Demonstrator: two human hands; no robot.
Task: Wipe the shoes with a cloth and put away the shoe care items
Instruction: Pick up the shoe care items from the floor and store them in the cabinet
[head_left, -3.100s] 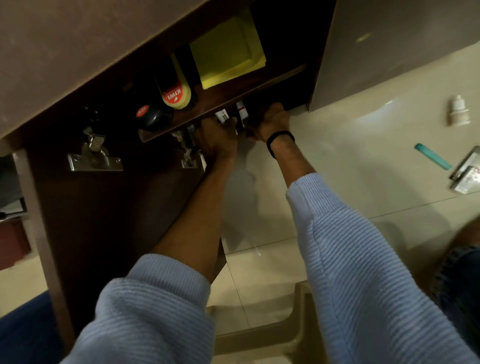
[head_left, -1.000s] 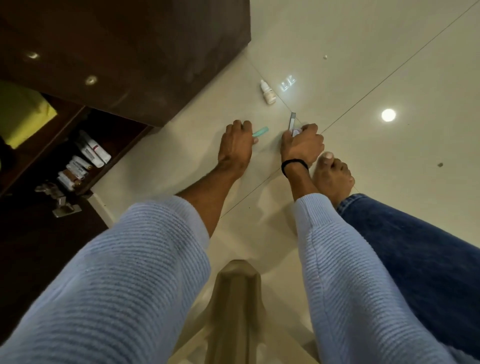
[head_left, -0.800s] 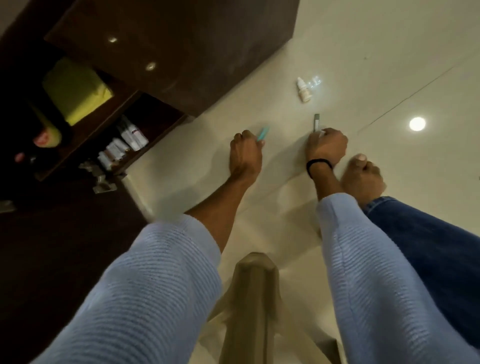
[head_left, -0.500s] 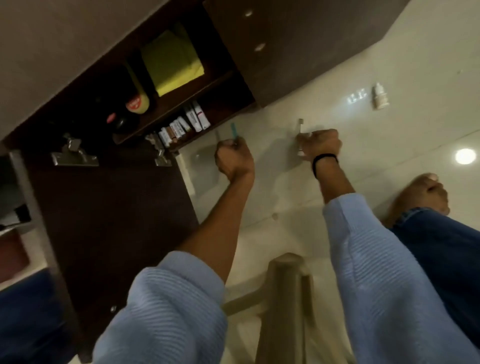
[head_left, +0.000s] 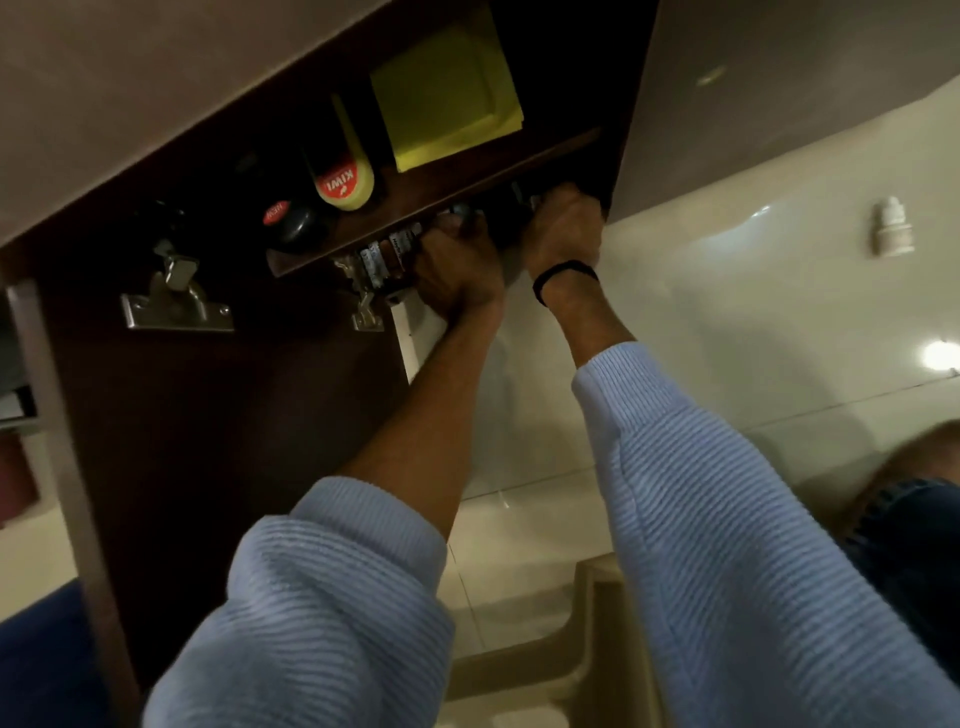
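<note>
Head view, looking down two blue sleeves: both hands are pushed into the lower compartment of the open cabinet (head_left: 631, 104), under the shelf where the folded yellow cloth (head_left: 447, 88), the Kiwi polish bottle (head_left: 345, 189) and a round black polish tin (head_left: 293, 226) already sit. The left hand (head_left: 460, 270) is clenched around a small item (head_left: 460, 209), of which only a bluish end shows above the knuckles, just beside the row of little tubes (head_left: 387, 249) standing at the compartment's front. The right hand (head_left: 563, 231) has its fingers curled out of sight in the dark behind the cabinet wall, so I cannot tell whether it is grasping anything. One small white bottle (head_left: 892, 228) is left on the glossy floor (head_left: 727, 312), well apart from the cabinet. These small pieces look light, stiff and smooth-skinned, probably plastic, so they need little force but could slip or knock the tubes over like skittles; a pinch near mid-length should steer them best into a gap. The white bottle likely handles the same way: rigid, light, easy to tip, best taken round its body below the cap. The cloth is soft and needs no more care.
</note>
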